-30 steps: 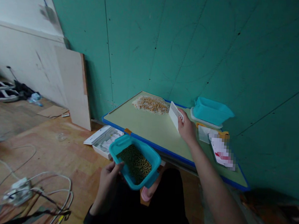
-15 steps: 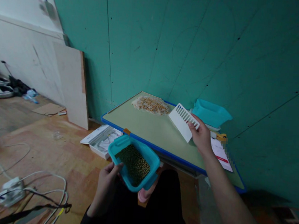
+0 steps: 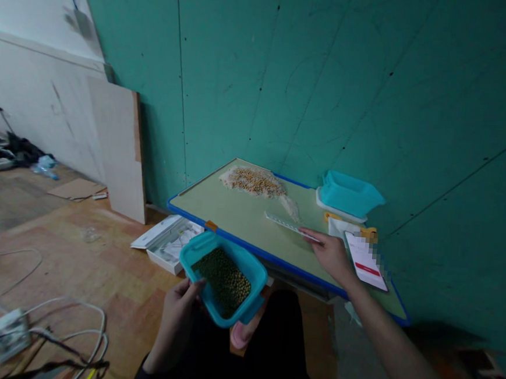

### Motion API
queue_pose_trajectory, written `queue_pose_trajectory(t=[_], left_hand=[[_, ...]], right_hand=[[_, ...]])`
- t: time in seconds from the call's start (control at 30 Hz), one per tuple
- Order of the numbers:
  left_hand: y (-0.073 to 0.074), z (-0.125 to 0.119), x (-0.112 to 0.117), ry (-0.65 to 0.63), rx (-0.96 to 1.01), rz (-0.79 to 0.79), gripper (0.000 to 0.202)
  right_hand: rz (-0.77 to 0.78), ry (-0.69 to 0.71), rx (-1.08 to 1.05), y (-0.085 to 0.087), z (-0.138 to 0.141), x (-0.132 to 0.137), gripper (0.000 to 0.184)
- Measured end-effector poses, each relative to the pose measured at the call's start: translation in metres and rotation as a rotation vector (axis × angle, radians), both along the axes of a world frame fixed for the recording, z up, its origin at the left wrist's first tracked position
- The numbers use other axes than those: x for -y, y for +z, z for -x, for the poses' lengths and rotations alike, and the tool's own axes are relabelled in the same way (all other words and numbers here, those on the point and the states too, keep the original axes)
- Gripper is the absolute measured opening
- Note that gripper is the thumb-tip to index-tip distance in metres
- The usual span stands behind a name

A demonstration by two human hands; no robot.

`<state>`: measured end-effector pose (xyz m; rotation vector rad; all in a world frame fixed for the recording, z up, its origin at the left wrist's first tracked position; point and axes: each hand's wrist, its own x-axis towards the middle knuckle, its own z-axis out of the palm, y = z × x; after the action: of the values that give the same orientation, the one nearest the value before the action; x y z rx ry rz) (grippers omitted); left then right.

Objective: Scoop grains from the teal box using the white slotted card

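My left hand (image 3: pixel 180 306) grips the near left rim of a teal plastic tub (image 3: pixel 253 264), its thumb over the edge. Inside the tub lie small dark green beans (image 3: pixel 214 268) and pale yellow round beans (image 3: pixel 242 287). My right hand (image 3: pixel 333 255) is closed on the end of a white slotted plastic scraper (image 3: pixel 283 221), seen almost edge-on over the table (image 3: pixel 229 211). Beyond the scraper, yellow beans and whitish grains form a pile (image 3: pixel 253 181), with a pale tail of grains (image 3: pixel 290 206) trailing toward the scraper.
A second teal tub (image 3: pixel 351 194) stands on a white lid (image 3: pixel 336 209) at the table's back right. A phone (image 3: pixel 365 262) and a yellow-handled item (image 3: pixel 369 232) lie nearby. An open white box (image 3: pixel 167 244) sits on the floor, cables and a power strip (image 3: pixel 5 333) at left.
My right hand has lowered the scraper toward the table and turned it from broad side to nearly edge-on. The grain tail now shows. My left hand still holds the tub.
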<state>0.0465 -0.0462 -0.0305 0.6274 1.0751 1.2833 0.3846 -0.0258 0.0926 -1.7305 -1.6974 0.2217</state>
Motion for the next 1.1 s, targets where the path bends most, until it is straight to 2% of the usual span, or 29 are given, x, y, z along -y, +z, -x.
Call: queue_pose_trajectory(t=[0.07,0.27,0.4,0.5,0.67,0.8,0.9,1.0,1.1], left_hand=[[0.002,0.0,0.001,-0.025,0.023,0.024,0.044],[0.004,-0.001,0.001,-0.031,0.06,0.032,0.042],[0.002,-0.001,-0.001,-0.034,0.047,0.032,0.041],[0.0,0.0,0.0,-0.021,0.066,0.043,0.042],[0.001,0.0,0.003,-0.037,0.061,0.039,0.041],[0.001,0.0,0.003,-0.056,0.009,0.025,0.042],[-0.002,0.0,0.002,-0.046,0.007,0.017,0.04],[-0.004,-0.001,0.001,-0.017,0.035,0.034,0.04],[-0.005,0.0,0.001,0.014,0.002,0.028,0.042]], right_hand=[[0.004,-0.028,0.005,0.001,-0.01,-0.013,0.044],[-0.032,-0.027,-0.041,0.001,-0.042,-0.058,0.029],[-0.015,-0.044,-0.139,0.009,-0.053,-0.077,0.031],[-0.059,-0.049,-0.182,0.017,-0.057,-0.072,0.04],[-0.178,-0.124,-0.222,0.019,-0.062,-0.042,0.052],[-0.232,-0.334,0.016,0.02,-0.054,-0.027,0.047],[-0.174,-0.497,0.284,0.025,-0.04,-0.029,0.038],[-0.081,-0.561,0.458,0.029,-0.024,-0.038,0.034],[0.01,-0.594,0.486,0.029,-0.01,-0.05,0.034]])
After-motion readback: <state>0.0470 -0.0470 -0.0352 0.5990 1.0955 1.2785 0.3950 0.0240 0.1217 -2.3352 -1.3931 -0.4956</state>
